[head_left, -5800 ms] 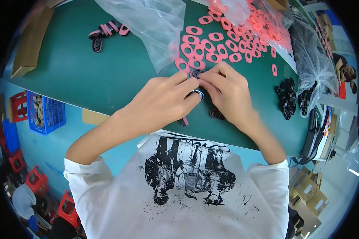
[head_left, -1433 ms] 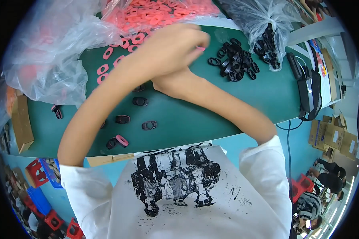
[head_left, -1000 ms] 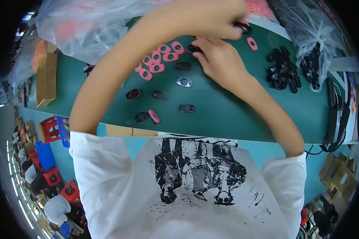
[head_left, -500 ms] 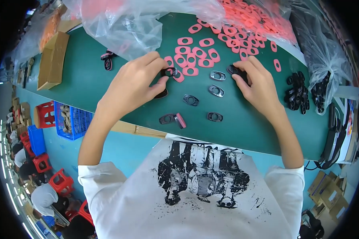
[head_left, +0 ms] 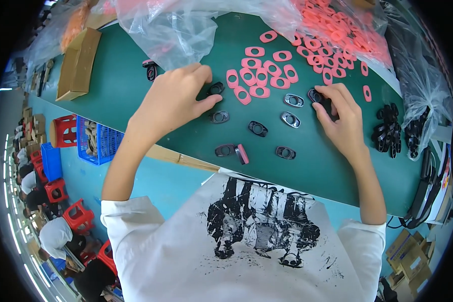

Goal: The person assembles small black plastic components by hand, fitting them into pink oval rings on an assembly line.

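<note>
across a green surface [head_left: 317,176], clear plastic sheeting [head_left: 171,38] drapes over the far edge, while a heap of pink rings [head_left: 337,30] fills the far right corner and an open cardboard box [head_left: 78,65] stands by the left edge. a worker's left hand [head_left: 171,100], left of the surface's middle, is spread wide, thumb and fingers well apart beside a dark oval piece [head_left: 216,89]; whether they touch it cannot be told. the right hand [head_left: 342,113], closer to the right edge, pinches a second dark piece [head_left: 313,95] between thumb and fingertips. a pile of black rings [head_left: 387,131] lies by the right edge, and a scatter of loose pink rings [head_left: 261,75] sits between the hands, toward the far edge. nearer the near edge, dark pieces [head_left: 257,128] lie singly, two glinting ones [head_left: 290,119] just beside the right hand; a pink-and-dark piece [head_left: 242,154] stands tilted close to the near edge. the step in hand appears to be setting dark pieces out one by one; the next move seems to call for the right hand to let its piece down flat, clear of its glinting neighbours.
</note>
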Tool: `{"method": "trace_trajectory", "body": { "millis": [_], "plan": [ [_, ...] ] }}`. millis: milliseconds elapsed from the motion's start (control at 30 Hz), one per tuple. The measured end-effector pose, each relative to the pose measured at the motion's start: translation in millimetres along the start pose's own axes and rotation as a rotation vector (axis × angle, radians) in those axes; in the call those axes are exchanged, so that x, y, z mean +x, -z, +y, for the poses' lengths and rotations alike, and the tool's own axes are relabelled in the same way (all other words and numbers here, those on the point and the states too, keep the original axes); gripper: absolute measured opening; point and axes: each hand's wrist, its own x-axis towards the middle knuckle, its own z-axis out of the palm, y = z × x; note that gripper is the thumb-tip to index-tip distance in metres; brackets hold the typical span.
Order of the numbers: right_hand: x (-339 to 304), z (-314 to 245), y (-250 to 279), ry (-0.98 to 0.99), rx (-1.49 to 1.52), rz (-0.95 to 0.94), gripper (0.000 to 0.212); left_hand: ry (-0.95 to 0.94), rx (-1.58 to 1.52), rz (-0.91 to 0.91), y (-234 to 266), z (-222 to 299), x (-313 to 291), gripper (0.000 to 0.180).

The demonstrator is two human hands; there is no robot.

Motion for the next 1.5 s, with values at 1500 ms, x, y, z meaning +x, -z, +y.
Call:
{"method": "trace_trajectory", "body": {
  "millis": [1500],
  "plan": [
    [-80.2, 21.1, 104.6, -0.277, -0.571, 0.080, 0.024, -0.360, 0.024, 0.025, -15.7, 4.0, 28.4, 0.024]
  ]
}}
